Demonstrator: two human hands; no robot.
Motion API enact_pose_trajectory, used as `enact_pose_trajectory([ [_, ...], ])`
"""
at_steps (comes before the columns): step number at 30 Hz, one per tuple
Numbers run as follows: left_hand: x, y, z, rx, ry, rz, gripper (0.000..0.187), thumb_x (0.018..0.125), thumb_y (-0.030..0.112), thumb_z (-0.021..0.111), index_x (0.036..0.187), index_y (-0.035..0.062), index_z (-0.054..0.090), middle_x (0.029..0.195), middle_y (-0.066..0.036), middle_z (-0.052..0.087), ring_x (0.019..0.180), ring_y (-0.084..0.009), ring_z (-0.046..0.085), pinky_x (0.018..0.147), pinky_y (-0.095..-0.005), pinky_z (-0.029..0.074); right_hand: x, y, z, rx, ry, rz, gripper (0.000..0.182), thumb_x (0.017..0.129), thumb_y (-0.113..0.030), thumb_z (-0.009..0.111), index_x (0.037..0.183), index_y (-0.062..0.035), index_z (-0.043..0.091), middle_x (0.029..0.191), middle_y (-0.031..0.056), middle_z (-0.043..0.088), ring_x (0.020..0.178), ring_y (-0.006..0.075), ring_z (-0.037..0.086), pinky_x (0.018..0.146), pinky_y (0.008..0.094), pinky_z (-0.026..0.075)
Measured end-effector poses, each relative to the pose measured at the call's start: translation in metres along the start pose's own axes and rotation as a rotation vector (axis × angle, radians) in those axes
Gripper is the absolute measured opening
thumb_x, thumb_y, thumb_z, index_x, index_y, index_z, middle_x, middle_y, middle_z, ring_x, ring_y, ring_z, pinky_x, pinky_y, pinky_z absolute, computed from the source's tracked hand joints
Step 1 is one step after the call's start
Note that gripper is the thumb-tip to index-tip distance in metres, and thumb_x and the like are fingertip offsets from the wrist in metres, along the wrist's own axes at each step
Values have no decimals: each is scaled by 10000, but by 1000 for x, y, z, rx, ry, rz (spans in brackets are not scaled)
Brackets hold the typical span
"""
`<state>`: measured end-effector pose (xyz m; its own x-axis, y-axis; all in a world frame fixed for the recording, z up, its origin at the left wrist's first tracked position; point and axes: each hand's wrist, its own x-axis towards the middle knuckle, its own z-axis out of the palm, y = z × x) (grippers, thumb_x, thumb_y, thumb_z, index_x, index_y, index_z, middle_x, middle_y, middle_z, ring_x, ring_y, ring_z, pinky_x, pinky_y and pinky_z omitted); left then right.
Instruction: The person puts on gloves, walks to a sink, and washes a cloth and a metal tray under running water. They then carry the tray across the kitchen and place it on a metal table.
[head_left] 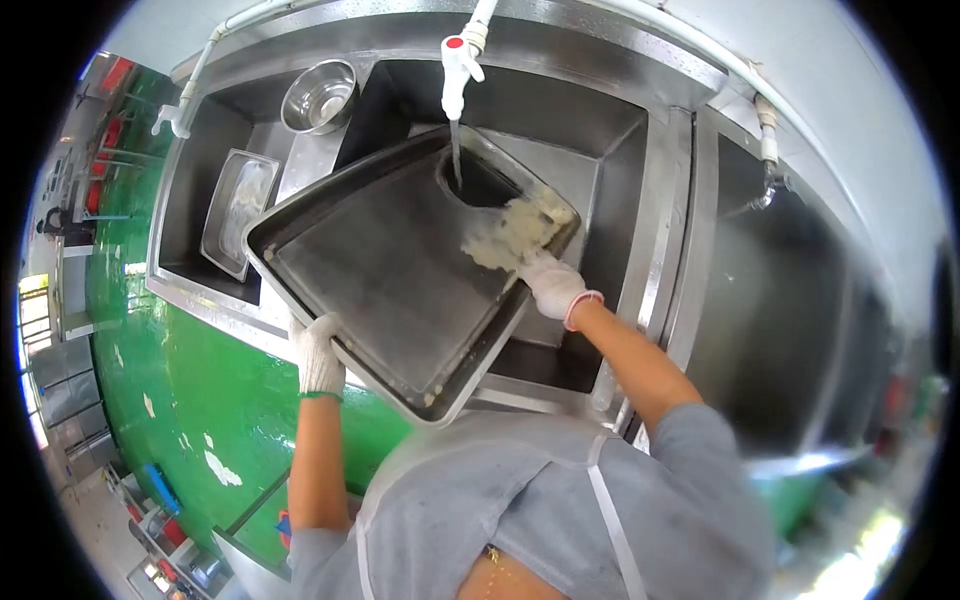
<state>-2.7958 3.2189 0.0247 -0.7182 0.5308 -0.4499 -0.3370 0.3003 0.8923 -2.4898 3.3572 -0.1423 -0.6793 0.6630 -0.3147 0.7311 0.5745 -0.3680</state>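
Note:
A large, deep metal tray (390,260) lies tilted across the sink, its near corner sticking out over the front edge. My left hand (318,352), in a white knit glove, is closed on the tray's near-left rim. At the right side, my gloved right hand (552,285) reaches over the rim with its fingers drawn together. Its fingertips blend into a pale, clumpy mass (515,235) on the tray floor, so what they grip is hidden. From the white tap (460,75), water runs into the tray's far part, where it pools.
The sink basin (620,190) surrounds the tray. In the left basin stands a rectangular metal pan (240,210), with a round steel bowl (320,97) on the ledge beside it. Another basin (780,290) with a second tap (768,190) is at right. The green floor (230,400) looks wet.

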Motion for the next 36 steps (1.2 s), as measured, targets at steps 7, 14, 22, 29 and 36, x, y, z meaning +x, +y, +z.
enact_pose_trajectory([
  [7, 36, 25, -7, 181, -149, -25, 583, 704, -73, 533, 1285, -29, 519, 1002, -142, 642, 880, -245, 644, 745, -336, 543, 45, 10, -65, 671, 62, 158, 289, 904, -50, 502, 1141, -65, 668, 1126, 105, 693, 1060, 221, 653, 908, 331, 502],
  [14, 84, 36, -9, 299, -259, 163, 743, 742, -104, 496, 1462, 43, 383, 1215, -156, 606, 1006, -246, 644, 855, -359, 544, 94, 3, -116, 1455, 349, 275, 261, 923, -26, 468, 1078, -7, 678, 1034, 130, 707, 921, 196, 690, 848, 312, 551],
  [22, 69, 43, 9, 277, -143, 61, 682, 775, -74, 540, 1437, 23, 408, 1105, -141, 631, 889, -213, 656, 757, -316, 558, 29, -115, -7, 594, -196, 207, 469, 839, -272, 647, 1250, -47, 621, 1379, 213, 507, 1315, 364, 453, 1109, 415, 365],
  [29, 71, 38, 15, 391, 7, 86, 687, 777, 57, 595, 1442, 23, 426, 1103, -141, 635, 863, -206, 635, 757, -308, 533, 103, 63, 106, 751, 207, 650, 314, 870, -215, 570, 1094, -22, 675, 1185, 210, 635, 1163, 366, 567, 992, 423, 443],
  [36, 83, 40, 22, 381, -64, 56, 653, 789, 22, 591, 1425, -6, 445, 1108, -117, 637, 913, -189, 628, 814, -289, 517, 50, -75, 25, 457, -66, 501, 429, 832, -259, 657, 1130, 49, 641, 1241, 261, 576, 1219, 408, 505, 1050, 455, 407],
])
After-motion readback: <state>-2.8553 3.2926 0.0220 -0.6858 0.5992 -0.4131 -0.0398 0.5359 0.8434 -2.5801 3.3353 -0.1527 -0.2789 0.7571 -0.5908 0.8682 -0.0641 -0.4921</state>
